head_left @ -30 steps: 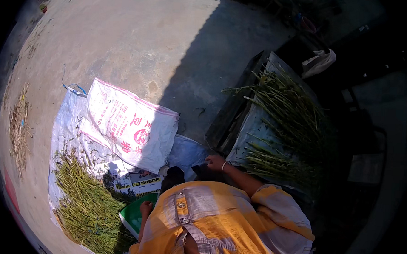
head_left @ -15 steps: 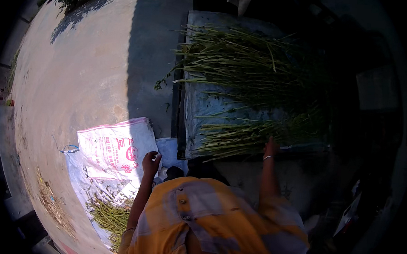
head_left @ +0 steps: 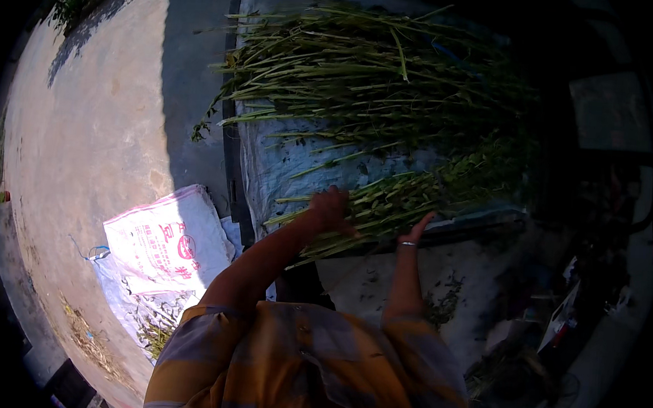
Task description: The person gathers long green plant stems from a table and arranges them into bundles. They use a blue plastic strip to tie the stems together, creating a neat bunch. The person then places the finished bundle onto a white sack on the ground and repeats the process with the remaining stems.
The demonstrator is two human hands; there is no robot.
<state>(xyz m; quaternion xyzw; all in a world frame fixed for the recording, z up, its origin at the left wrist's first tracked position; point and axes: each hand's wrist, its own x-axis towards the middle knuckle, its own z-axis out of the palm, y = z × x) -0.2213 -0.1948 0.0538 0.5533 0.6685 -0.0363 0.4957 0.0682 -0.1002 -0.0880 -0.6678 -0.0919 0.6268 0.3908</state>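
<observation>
My left hand point(head_left: 331, 207) is over the left part of the nearer bundle of long green stalks point(head_left: 385, 207), its fingers curled onto them. At the near edge of the same bundle is my right hand point(head_left: 416, 229), with a pale band at its wrist. One digit of it points up and right against the stalks; its other fingers are hidden. The stalks lie slantwise on a pale sheet point(head_left: 270, 157) that covers a raised, dark-edged surface. A larger heap of green stalks point(head_left: 348, 76) spreads across the far part of this sheet.
A white sack with red print point(head_left: 158, 243) lies on the concrete floor to the left, with cut stalks point(head_left: 158, 335) below it. Past the shadow line is sunlit concrete point(head_left: 86, 132). Dark clutter point(head_left: 526, 347) stands at the lower right.
My left hand has moved from beside the sack up and right onto the nearer bundle. My right hand stays at the bundle's near edge. The whole view has shifted a little.
</observation>
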